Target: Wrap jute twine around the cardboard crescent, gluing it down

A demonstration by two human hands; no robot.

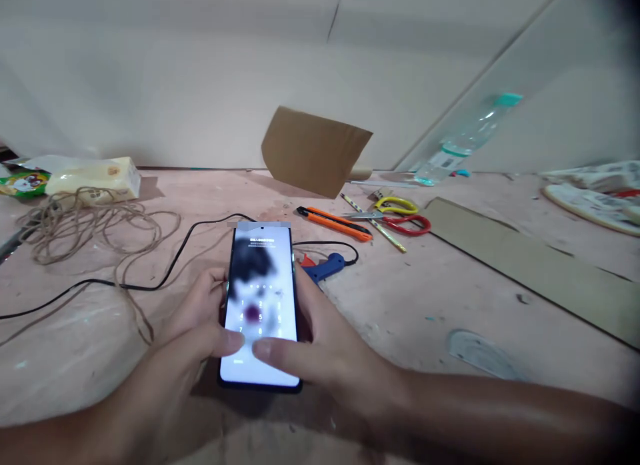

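A smartphone [270, 292] is held upright between both hands, its lit screen showing a number keypad. My left hand [200, 325] grips the phone's left edge, with the thumb over the lower left of the screen. On the other side, my right hand [320, 345] wraps the right edge, and its thumb lies across the lower middle of the screen. Behind the phone, partly hidden, lies a blue glue gun [327, 268] with a red trigger and a black cord [170, 265].
Beyond the phone lie an orange utility knife [335, 224], red-and-yellow scissors [405, 220] and a pencil [390, 235]. Cardboard [315, 148] leans at the wall; a cardboard strip [530, 265] lies right. A plastic bottle [467, 142] leans there. Tangled twine [100, 228] and a tissue pack [95, 178] sit left.
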